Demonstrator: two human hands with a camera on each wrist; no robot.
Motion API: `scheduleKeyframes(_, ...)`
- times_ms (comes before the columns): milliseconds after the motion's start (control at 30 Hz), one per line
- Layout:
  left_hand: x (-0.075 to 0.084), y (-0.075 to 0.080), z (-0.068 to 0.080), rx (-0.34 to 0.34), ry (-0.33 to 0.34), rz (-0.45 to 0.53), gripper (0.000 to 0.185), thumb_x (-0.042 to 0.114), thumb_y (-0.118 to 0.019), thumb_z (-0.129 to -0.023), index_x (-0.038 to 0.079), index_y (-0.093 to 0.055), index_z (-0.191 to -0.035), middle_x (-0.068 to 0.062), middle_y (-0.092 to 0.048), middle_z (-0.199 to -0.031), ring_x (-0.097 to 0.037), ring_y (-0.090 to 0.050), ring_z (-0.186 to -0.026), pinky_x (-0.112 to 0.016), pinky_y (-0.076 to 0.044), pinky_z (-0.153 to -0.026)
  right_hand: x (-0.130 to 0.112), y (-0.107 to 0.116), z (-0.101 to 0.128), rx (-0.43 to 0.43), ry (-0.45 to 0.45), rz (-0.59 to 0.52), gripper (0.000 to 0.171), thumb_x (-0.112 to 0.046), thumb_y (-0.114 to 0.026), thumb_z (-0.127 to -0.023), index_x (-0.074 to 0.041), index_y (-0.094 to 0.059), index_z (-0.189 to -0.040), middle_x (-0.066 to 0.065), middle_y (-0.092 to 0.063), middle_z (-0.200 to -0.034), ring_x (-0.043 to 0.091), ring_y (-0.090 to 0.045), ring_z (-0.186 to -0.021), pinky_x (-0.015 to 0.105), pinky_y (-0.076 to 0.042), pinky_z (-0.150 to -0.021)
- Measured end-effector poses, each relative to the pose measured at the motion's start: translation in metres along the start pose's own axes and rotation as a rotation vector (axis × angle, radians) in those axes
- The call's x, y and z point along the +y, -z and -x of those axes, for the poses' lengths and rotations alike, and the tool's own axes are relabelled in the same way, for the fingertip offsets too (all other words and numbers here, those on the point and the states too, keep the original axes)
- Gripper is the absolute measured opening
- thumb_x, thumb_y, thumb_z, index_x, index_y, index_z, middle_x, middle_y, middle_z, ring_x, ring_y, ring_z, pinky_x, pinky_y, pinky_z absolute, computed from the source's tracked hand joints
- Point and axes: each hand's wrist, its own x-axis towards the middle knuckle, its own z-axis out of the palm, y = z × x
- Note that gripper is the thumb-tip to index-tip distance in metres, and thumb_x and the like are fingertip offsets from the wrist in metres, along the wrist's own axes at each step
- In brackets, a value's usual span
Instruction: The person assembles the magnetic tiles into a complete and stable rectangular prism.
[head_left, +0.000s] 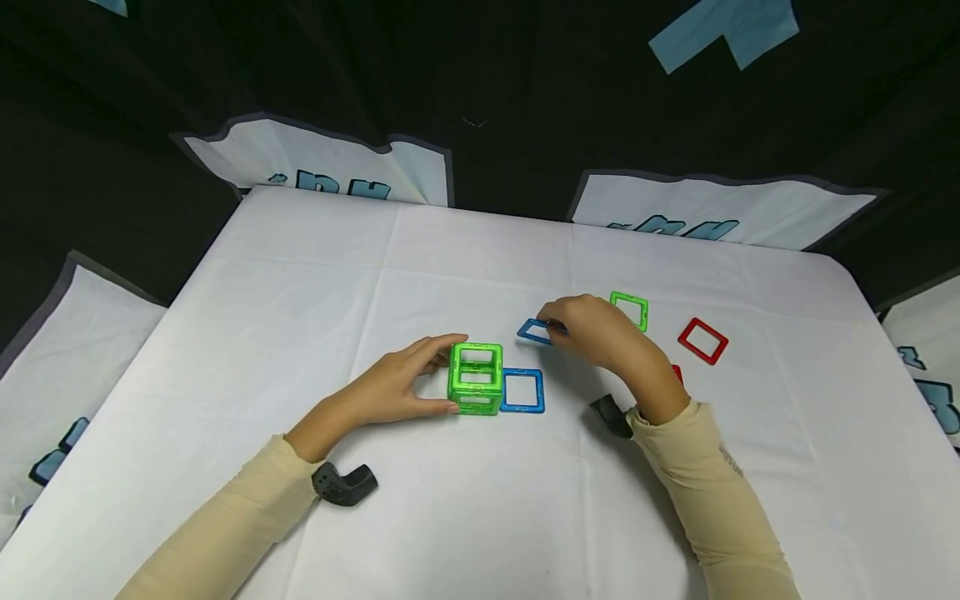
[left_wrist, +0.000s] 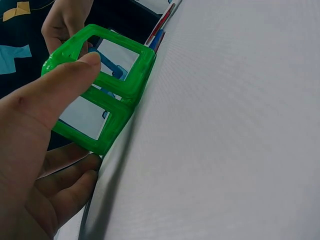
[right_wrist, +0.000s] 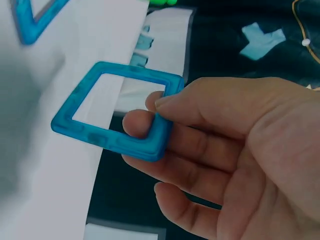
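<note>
My left hand (head_left: 390,385) holds a green cube (head_left: 476,389) of magnetic square frames by its left side, thumb at the near face and a finger along the far edge. In the left wrist view the thumb (left_wrist: 75,82) lies against the green frames. A blue square magnetic tile (head_left: 541,392) lies flat, next to the cube's right side. Farther back and to the right, my right hand (head_left: 600,333) pinches another blue square magnetic tile (right_wrist: 95,138) by one side between thumb and fingertips, tilted and raised above the table.
On the white-covered table (head_left: 465,517), a green square tile (head_left: 645,317) and a red square tile (head_left: 695,352) lie beyond the right hand. Another red piece (head_left: 678,372) is mostly hidden by the right wrist. Black curtains (head_left: 517,100) hang behind the table.
</note>
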Motion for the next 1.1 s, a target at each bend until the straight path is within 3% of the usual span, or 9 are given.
scheduleKeyframes(333, 0.000, 0.001, 0.000, -0.001, -0.004, -0.002, 0.081, 0.040, -0.074, -0.074, 0.019, -0.031, -0.140, 0.003, -0.051, -0.123, -0.011, -0.054, -0.108, -0.032, -0.047, -0.091, -0.021, -0.009, 0.000, -0.068, 0.114, 0.037, 0.019, -0.005, -0.060, -0.085, -0.004, -0.068, -0.102, 0.007, -0.069, -0.099, 0.017, -0.063, -0.087, 0.034, -0.052, -0.081)
scheduleKeyframes(533, 0.000, 0.000, 0.000, 0.000, -0.006, -0.001, 0.081, 0.041, -0.073, -0.074, 0.020, -0.030, -0.140, 0.004, -0.051, -0.123, -0.011, -0.054, -0.108, -0.033, -0.047, -0.091, -0.023, -0.014, -0.001, -0.051, 0.152, 0.043, 0.017, -0.005, -0.060, -0.084, -0.004, -0.069, -0.099, 0.006, -0.069, -0.096, 0.015, -0.062, -0.085, 0.033, -0.052, -0.079)
scheduleKeyframes(900, -0.001, 0.000, 0.000, -0.010, 0.006, 0.000, 0.081, 0.043, -0.072, -0.074, 0.027, -0.029, -0.140, 0.005, -0.051, -0.123, -0.010, -0.054, -0.109, -0.031, -0.047, -0.090, -0.022, -0.015, -0.001, -0.053, 0.163, 0.009, 0.019, -0.005, -0.059, -0.085, -0.004, -0.068, -0.101, 0.006, -0.068, -0.100, 0.017, -0.063, -0.092, 0.034, -0.051, -0.083)
scheduleKeyframes(1100, 0.000, 0.001, 0.001, -0.008, 0.001, 0.004, 0.081, 0.042, -0.072, -0.074, 0.024, -0.029, -0.140, 0.004, -0.051, -0.123, -0.011, -0.054, -0.109, -0.031, -0.047, -0.091, -0.019, -0.015, -0.002, -0.083, 0.148, -0.026, 0.021, -0.005, -0.060, -0.085, -0.004, -0.068, -0.105, 0.007, -0.068, -0.104, 0.020, -0.063, -0.099, 0.035, -0.050, -0.087)
